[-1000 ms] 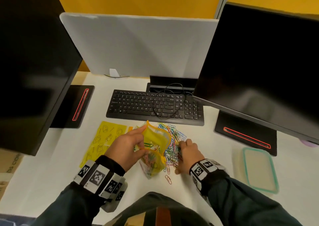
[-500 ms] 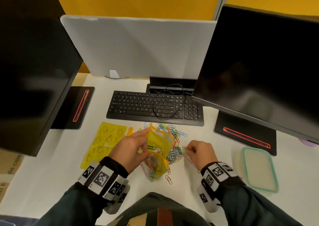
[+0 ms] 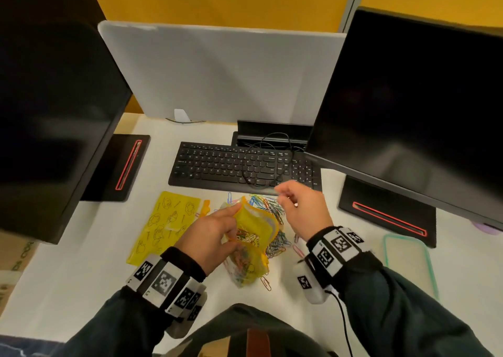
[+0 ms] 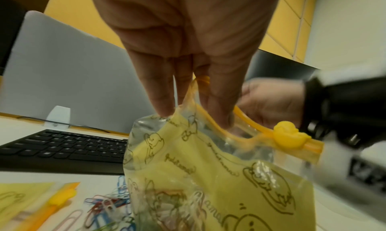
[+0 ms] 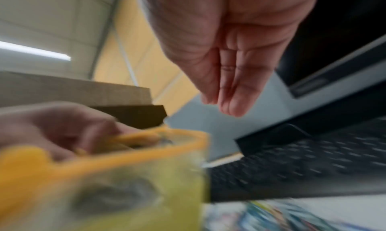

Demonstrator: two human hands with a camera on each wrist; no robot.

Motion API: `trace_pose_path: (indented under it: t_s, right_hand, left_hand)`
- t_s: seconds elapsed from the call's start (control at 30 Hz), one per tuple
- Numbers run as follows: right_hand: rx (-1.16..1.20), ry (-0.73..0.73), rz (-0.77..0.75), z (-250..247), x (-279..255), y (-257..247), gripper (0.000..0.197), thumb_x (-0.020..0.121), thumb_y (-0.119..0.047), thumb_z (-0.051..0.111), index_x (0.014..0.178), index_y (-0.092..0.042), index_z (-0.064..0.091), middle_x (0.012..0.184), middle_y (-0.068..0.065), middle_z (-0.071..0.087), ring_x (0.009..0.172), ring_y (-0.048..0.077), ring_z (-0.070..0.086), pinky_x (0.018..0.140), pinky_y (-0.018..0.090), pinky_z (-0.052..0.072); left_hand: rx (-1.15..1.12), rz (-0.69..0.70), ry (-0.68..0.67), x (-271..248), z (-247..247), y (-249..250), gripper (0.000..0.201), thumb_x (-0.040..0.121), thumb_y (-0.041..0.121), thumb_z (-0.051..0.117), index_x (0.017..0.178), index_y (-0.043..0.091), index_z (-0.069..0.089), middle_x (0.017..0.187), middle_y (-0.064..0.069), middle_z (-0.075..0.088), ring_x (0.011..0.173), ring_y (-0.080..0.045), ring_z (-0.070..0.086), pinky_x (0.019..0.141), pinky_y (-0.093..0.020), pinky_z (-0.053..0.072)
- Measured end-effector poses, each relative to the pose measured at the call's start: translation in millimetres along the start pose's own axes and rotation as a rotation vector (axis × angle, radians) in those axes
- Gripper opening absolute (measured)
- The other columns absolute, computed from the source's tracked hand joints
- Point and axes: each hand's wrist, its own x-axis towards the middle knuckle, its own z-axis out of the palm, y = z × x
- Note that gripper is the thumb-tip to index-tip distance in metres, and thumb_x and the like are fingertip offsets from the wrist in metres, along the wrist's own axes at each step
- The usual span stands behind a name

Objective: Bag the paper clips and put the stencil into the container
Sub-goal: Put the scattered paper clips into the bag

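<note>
1. The left hand (image 3: 211, 232) is pinching the yellow bag (image 3: 251, 243) open at its rim, over the pile of paper clips (image 3: 273, 212) on the desk (image 3: 68, 269).
2. The right hand (image 3: 302, 207) has come up off the pile since a second ago and is hovering above the bag's mouth.
3. Its fingers are lying straight and relaxed; anything held is too blurred to tell.
4. The stencil (image 3: 163, 226) is lying left of the bag, and the container (image 3: 408, 264) is sitting far right.
</note>
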Motion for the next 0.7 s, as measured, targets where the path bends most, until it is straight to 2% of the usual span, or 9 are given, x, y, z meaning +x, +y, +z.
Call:
trace_pose_path:
  t_s: [0.07,0.13,0.17,0.23,0.3,0.4,0.57,0.63,0.7]
  right_hand:
    - [-0.232,-0.155,0.082,11,11,27,0.042,0.088,-0.007,0.054,0.127,-0.02,0.05,0.122,0.007,0.06,0.102,0.022,0.06,0.091,0.032,0.049]
    - [-0.405,-0.396,0.073,26,15,50,0.067,0.084,-0.012,0.061,0.141,-0.023,0.029,0.145,0.006,0.039,0.125,0.028,0.045,0.105,0.041,0.04]
    - [-0.42,-0.485,0.047,32,16,58,0.078,0.08,-0.019,0.068,0.144,-0.025,0.023,0.15,0.003,0.031,0.131,0.028,0.037,0.109,0.042,0.036]
    - [-0.431,-0.588,0.006,39,15,64,0.101,0.066,-0.039,0.079,0.145,-0.024,0.019,0.15,-0.001,0.029,0.132,0.026,0.03,0.109,0.041,0.033]
    - [-0.526,-0.614,-0.036,43,15,68,0.109,0.056,-0.043,0.083,0.144,-0.021,0.022,0.142,0.001,0.035,0.127,0.027,0.033,0.106,0.041,0.037]
    - [-0.554,-0.547,-0.018,47,8,75,0.09,0.063,-0.027,0.081,0.138,-0.018,0.032,0.131,0.006,0.042,0.12,0.028,0.04,0.1,0.038,0.041]
    - [-0.509,-0.476,0.05,42,-2,83,0.031,0.086,-0.01,0.056,0.116,-0.009,0.053,0.118,0.013,0.052,0.109,0.032,0.054,0.09,0.036,0.045]
    - [-0.507,-0.474,0.046,42,-6,81,0.022,0.09,-0.007,0.047,0.11,-0.007,0.057,0.114,0.015,0.054,0.104,0.033,0.057,0.087,0.035,0.045]
    - [-0.522,-0.463,0.039,41,-9,79,0.02,0.091,-0.007,0.045,0.108,-0.009,0.057,0.112,0.014,0.054,0.101,0.032,0.058,0.084,0.035,0.045]
  left_hand:
    - [0.0,-0.009,0.004,-3,-2,-4,0.042,0.072,0.018,0.073,0.054,0.032,0.037,0.134,0.019,0.03,0.122,0.004,0.035,0.096,-0.016,0.031]
    - [-0.004,-0.016,0.002,-5,-4,-5,0.041,0.072,0.017,0.073,0.055,0.03,0.038,0.131,0.021,0.027,0.123,0.003,0.036,0.096,-0.016,0.031]
    - [-0.006,-0.018,0.004,-5,-5,-5,0.04,0.071,0.017,0.073,0.055,0.03,0.039,0.131,0.021,0.028,0.123,0.002,0.037,0.096,-0.017,0.032]
    - [-0.003,-0.018,0.022,-5,-7,-5,0.042,0.071,0.017,0.074,0.054,0.032,0.038,0.134,0.017,0.032,0.124,0.001,0.038,0.097,-0.017,0.032]
    - [0.005,-0.028,0.039,-5,-8,-6,0.044,0.071,0.017,0.074,0.054,0.032,0.036,0.138,0.013,0.036,0.121,0.002,0.038,0.095,-0.016,0.031]
    - [0.011,-0.038,0.04,-5,-8,-8,0.044,0.071,0.016,0.073,0.054,0.031,0.035,0.141,0.01,0.037,0.118,0.003,0.037,0.094,-0.016,0.03]
    - [0.009,-0.03,0.019,-3,-4,-7,0.04,0.07,0.018,0.074,0.055,0.028,0.039,0.141,0.009,0.038,0.125,-0.004,0.041,0.098,-0.02,0.034]
    - [0.006,-0.024,0.013,-2,-3,-5,0.04,0.07,0.019,0.075,0.055,0.028,0.039,0.136,0.016,0.034,0.125,-0.006,0.043,0.1,-0.026,0.038]
    - [0.002,-0.017,0.014,-1,-3,-2,0.042,0.07,0.02,0.075,0.054,0.031,0.037,0.135,0.017,0.033,0.124,-0.004,0.043,0.101,-0.028,0.039]
